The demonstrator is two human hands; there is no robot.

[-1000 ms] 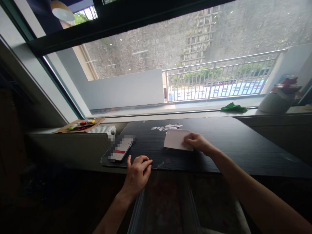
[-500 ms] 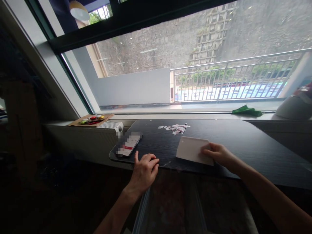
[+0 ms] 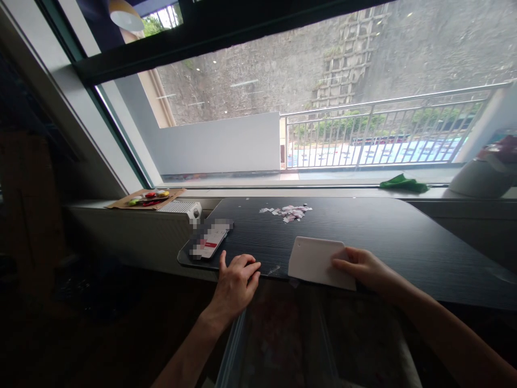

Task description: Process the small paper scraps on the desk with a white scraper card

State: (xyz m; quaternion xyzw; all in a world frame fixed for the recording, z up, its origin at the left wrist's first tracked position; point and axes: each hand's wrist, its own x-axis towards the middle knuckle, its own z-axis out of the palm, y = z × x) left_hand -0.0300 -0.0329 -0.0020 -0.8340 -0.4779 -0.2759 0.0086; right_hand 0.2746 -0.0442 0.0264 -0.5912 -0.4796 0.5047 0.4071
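My right hand (image 3: 357, 265) grips the right side of a flat white scraper (image 3: 315, 261), thumb on its face. The scraper is a thin rectangular sheet with a small hole near its upper left corner, and its lower edge reaches the front edge of the black table (image 3: 363, 226). A small pale scrap (image 3: 294, 282) shows just under that edge. My left hand (image 3: 238, 277) rests at the table's front edge, empty, fingers apart. Beyond both hands lies a loose pile of torn paper scraps (image 3: 293, 213).
A phone (image 3: 216, 237), partly pixelated, lies at the table's left end. Left of it, a radiator (image 3: 180, 207) stands beside cardboard with small colourful items (image 3: 149, 198). A green cloth (image 3: 404, 183) and a pale rounded container (image 3: 482, 175) sit on the windowsill. Below the table it is dark.
My right hand has drawn the scraper toward me, to the table's front edge. A small scrap now shows beneath it. My left hand stays in place; the view has shifted slightly.
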